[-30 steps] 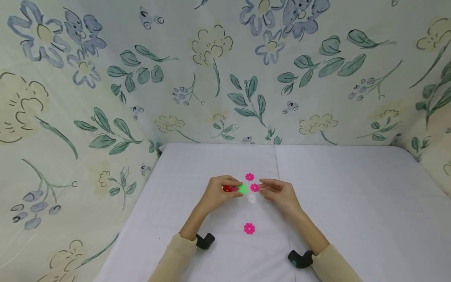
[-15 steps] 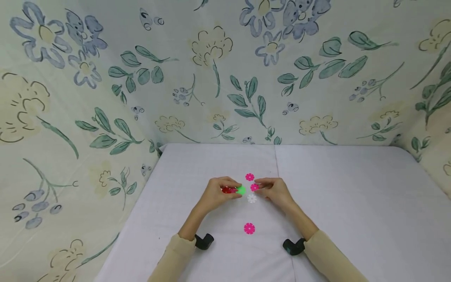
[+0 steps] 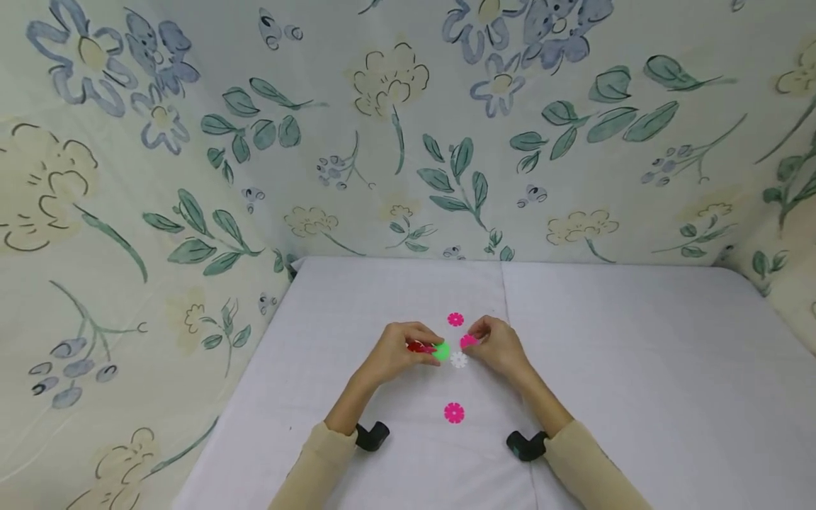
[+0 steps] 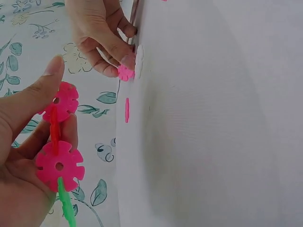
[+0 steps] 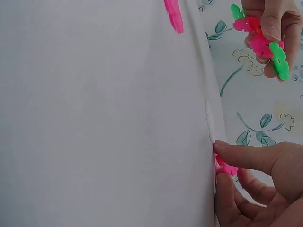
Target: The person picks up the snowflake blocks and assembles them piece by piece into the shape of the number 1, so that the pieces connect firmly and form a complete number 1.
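Note:
In the head view my left hand (image 3: 390, 355) grips a short chain of notched plastic flower discs (image 4: 59, 165) between thumb and fingers. Pink and red discs are slotted together, and a green disc (image 3: 440, 351) ends the chain towards the right. In the right wrist view a second green disc (image 5: 237, 11) shows at the other end. My right hand (image 3: 505, 348) pinches a pink flower disc (image 3: 468, 342) by its edge, just right of the green one and apart from it. A white flower disc (image 3: 459, 360) lies on the cloth below, between the hands.
One loose pink disc (image 3: 455, 319) lies beyond the hands, and another pink disc (image 3: 454, 413) lies nearer the body. A creased white cloth (image 3: 637, 368) covers the table. Floral fabric (image 3: 408, 106) hangs behind and at the sides. Black wrist mounts (image 3: 372, 436) stick out inside the forearms.
My right hand has moved left to the pink disc beside the white one and now pinches it, its edge tilted up. The left hand stays nearly in place with the chain, slightly lower.

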The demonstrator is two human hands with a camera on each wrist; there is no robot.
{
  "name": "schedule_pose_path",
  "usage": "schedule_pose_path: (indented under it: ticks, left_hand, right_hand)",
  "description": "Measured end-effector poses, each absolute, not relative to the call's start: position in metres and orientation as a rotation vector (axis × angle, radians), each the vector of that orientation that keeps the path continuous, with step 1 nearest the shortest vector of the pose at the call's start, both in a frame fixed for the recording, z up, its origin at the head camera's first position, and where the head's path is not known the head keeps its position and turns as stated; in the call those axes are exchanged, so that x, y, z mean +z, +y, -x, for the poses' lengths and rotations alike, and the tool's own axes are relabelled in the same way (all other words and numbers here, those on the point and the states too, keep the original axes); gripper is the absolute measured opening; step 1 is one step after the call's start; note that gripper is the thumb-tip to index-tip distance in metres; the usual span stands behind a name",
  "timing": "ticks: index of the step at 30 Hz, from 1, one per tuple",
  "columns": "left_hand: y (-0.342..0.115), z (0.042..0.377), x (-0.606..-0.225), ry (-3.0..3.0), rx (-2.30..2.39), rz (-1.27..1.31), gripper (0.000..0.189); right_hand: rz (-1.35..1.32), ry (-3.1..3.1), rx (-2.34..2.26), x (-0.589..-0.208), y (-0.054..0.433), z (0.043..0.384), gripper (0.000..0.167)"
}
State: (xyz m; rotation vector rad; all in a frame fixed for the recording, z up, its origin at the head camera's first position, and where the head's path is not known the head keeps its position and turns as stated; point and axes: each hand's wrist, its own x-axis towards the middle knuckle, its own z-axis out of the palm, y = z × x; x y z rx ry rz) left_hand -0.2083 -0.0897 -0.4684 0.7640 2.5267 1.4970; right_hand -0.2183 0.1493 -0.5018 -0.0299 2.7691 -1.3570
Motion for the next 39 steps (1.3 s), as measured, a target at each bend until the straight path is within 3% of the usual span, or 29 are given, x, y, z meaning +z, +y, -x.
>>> schedule_pose_path:
  ticks: [6, 16, 39]
  left_hand:
    - [-0.090, 0.208, -0.468, 2.559, 1.471, -0.801, 0.028]
    - [-0.088, 0.208, -0.468, 2.550, 1.470, -0.824, 0.024]
    - [-0.086, 0.206, -0.463, 2.522, 1.447, -0.887, 0.024]
  right_hand:
    - [0.107, 2.713, -1.460, -0.495, 0.158, 0.209, 0.015]
    - [0.255, 2.471, -1.855, -0.484, 0.166, 0.190, 0.027]
    - [0.438, 2.570, -1.878, -0.481, 0.160, 0.176, 0.020]
